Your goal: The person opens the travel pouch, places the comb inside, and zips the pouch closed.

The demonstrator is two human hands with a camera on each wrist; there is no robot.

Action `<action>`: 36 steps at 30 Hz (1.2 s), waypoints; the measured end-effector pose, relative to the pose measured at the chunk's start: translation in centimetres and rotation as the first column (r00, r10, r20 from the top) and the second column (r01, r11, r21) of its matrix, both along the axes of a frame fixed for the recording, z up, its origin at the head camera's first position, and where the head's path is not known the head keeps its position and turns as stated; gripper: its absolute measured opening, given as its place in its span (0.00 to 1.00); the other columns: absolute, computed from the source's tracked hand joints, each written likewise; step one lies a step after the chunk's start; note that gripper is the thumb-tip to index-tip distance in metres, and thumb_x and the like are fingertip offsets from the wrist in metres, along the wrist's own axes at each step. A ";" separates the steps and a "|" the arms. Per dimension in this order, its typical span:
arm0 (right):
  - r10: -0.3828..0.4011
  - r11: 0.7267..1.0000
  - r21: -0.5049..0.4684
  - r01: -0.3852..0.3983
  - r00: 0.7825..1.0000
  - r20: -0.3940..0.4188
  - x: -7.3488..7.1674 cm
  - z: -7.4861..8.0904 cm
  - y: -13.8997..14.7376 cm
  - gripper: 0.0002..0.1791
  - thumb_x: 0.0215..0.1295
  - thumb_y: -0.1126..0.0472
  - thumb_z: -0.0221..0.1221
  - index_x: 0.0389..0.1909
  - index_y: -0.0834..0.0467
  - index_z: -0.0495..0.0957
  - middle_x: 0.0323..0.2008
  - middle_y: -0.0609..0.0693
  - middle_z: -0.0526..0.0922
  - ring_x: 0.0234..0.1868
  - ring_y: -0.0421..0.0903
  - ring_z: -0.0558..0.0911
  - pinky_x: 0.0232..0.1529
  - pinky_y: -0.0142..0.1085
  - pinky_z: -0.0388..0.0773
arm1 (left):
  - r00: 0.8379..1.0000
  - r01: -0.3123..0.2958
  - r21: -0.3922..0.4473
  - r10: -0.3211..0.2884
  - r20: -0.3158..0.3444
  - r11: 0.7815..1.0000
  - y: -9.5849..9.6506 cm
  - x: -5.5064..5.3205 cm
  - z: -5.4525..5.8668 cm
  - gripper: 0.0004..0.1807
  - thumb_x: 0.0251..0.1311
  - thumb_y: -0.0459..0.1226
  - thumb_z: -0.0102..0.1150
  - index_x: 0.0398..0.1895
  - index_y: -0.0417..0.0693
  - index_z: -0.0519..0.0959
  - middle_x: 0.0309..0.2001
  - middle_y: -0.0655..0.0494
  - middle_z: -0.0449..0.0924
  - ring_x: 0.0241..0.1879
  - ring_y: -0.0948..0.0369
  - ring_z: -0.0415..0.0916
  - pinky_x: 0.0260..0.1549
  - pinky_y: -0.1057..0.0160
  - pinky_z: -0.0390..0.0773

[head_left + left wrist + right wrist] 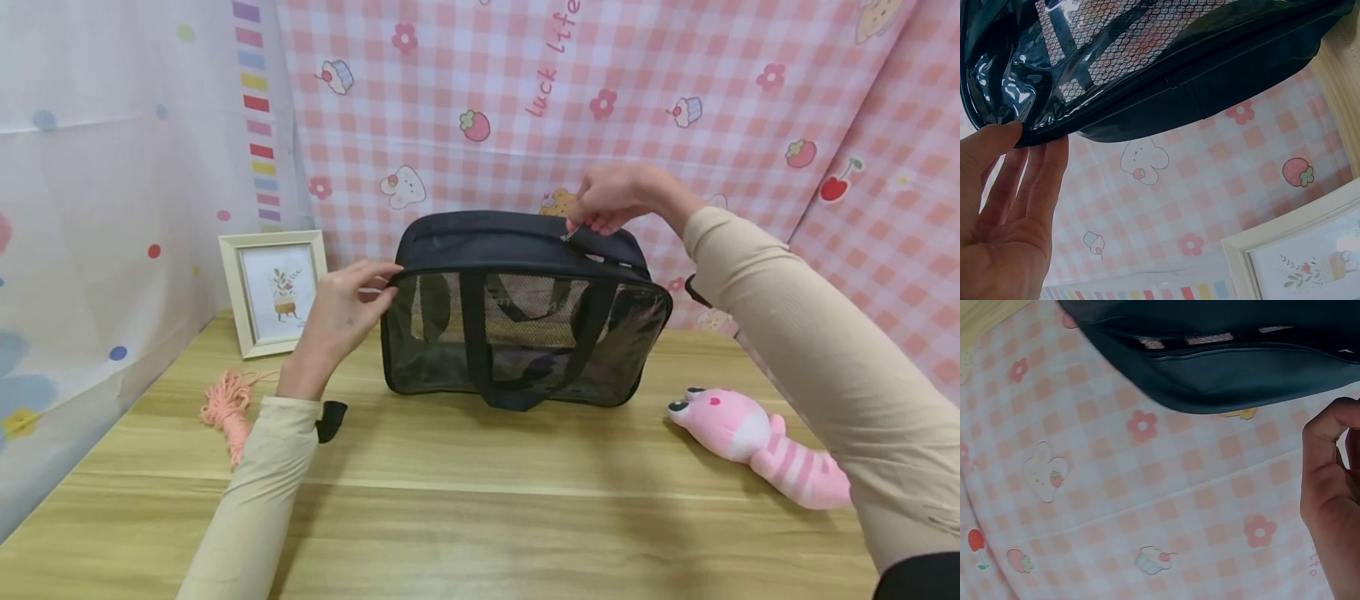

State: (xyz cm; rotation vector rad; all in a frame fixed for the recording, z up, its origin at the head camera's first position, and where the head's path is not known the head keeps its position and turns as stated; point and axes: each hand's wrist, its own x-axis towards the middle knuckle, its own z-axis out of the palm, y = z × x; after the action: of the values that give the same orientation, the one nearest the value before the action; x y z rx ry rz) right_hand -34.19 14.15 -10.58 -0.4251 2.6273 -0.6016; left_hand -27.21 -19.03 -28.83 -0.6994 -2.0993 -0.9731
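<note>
A black bag (442,367) with see-through front panels and two black straps stands upright on the table. My left hand (345,308) pinches its upper left corner; in the left wrist view the thumb (1004,134) lies on the clear panel and the fingers are behind the edge. At the top of the bag my right hand (615,196) pinches a small metal zipper pull (567,237). To the right of that pull the zipper gapes, and the right wrist view shows the opening (1210,342) as a slit. The right fingertips are cut off in the right wrist view.
On the wooden table (480,500), a framed plant picture (243,308) stands at the back left, with a bundle of peach cord (228,408) before it. A pink striped plush toy (731,421) lies at the right. A checked curtain (480,175) hangs close behind the bag.
</note>
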 end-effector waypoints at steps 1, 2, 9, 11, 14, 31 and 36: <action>-0.004 1.000 0.001 0.004 1.000 0.004 0.0 0.0 0.4 0.15 0.71 0.62 0.47 0.46 0.70 0.76 0.20 0.46 0.69 0.19 0.37 0.69 0.23 0.25 0.76 | 1.000 0.000 0.000 0.000 -0.001 1.000 0.0 0.0 0.0 0.15 0.56 0.24 0.61 0.47 0.40 0.82 0.43 0.46 0.81 0.37 0.54 0.80 0.37 0.59 0.85; -0.008 1.000 0.004 0.008 1.000 0.009 0.1 -0.1 0.7 0.16 0.71 0.62 0.47 0.46 0.70 0.76 0.20 0.46 0.69 0.20 0.37 0.69 0.23 0.25 0.76 | 1.000 0.000 0.000 0.000 -0.001 1.000 0.0 0.0 0.0 0.15 0.56 0.24 0.61 0.47 0.40 0.82 0.43 0.46 0.81 0.37 0.54 0.80 0.37 0.59 0.85; -0.003 1.000 -0.006 0.003 1.000 0.017 0.2 -0.3 3.1 0.16 0.70 0.62 0.46 0.47 0.71 0.76 0.20 0.46 0.70 0.19 0.37 0.69 0.23 0.25 0.75 | 1.000 -0.005 0.000 0.005 -0.007 1.000 0.1 -0.1 -0.1 0.15 0.56 0.24 0.61 0.47 0.40 0.82 0.43 0.46 0.81 0.37 0.53 0.80 0.37 0.58 0.85; -0.005 1.000 -0.005 0.005 1.000 0.015 0.2 -0.4 3.7 0.16 0.70 0.62 0.47 0.46 0.70 0.76 0.21 0.46 0.70 0.20 0.37 0.70 0.23 0.25 0.75 | 1.000 -0.004 0.001 0.004 -0.010 1.000 0.1 -0.1 -0.1 0.15 0.56 0.24 0.61 0.47 0.40 0.82 0.43 0.46 0.81 0.37 0.53 0.80 0.37 0.57 0.85; -0.017 1.000 -0.008 0.017 1.000 0.011 0.1 -0.4 4.5 0.16 0.69 0.62 0.48 0.45 0.70 0.77 0.21 0.46 0.71 0.20 0.37 0.69 0.23 0.25 0.75 | 1.000 0.003 0.006 -0.002 -0.014 1.000 0.0 -0.1 -0.1 0.15 0.56 0.24 0.61 0.47 0.40 0.82 0.43 0.46 0.81 0.37 0.53 0.80 0.36 0.56 0.85; -0.062 0.997 -0.033 0.063 0.997 0.041 0.1 -1.0 7.9 0.17 0.71 0.62 0.48 0.48 0.73 0.74 0.23 0.49 0.70 0.22 0.39 0.70 0.24 0.27 0.75 | 1.000 0.002 0.012 -0.002 -0.021 1.000 0.1 -0.3 -0.2 0.16 0.55 0.23 0.62 0.47 0.41 0.82 0.42 0.47 0.81 0.37 0.53 0.80 0.36 0.56 0.85; -0.063 0.997 -0.051 0.066 0.996 0.062 0.1 -1.5 9.1 0.17 0.71 0.63 0.47 0.48 0.74 0.72 0.25 0.50 0.70 0.23 0.39 0.70 0.25 0.27 0.75 | 1.000 0.001 0.003 0.000 -0.026 1.000 0.2 -0.3 -0.2 0.16 0.55 0.23 0.61 0.47 0.41 0.82 0.42 0.46 0.81 0.37 0.53 0.80 0.36 0.57 0.85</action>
State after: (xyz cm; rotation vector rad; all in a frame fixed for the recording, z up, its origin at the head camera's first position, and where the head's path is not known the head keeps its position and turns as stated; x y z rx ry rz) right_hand -34.06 23.25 -12.07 -0.3337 2.5805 -0.6947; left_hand -27.56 -18.88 -29.06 -0.7073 -2.0751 -0.9625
